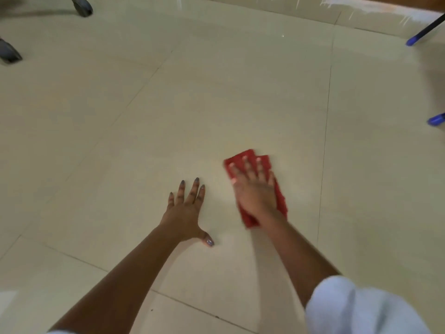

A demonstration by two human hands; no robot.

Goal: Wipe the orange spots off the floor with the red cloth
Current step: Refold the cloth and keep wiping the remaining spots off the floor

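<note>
The red cloth lies folded flat on the cream tiled floor, right of centre. My right hand presses down on top of it with fingers spread; the hand is motion-blurred. My left hand rests flat on the bare tile to the left of the cloth, fingers splayed, holding nothing. No orange spots show on the tiles around the cloth; anything under the cloth is hidden.
Two grey chair casters stand at the far left. Blue-tipped dark legs reach in at the right edge. A glossy wet-looking strip runs along the brown wall base at the top.
</note>
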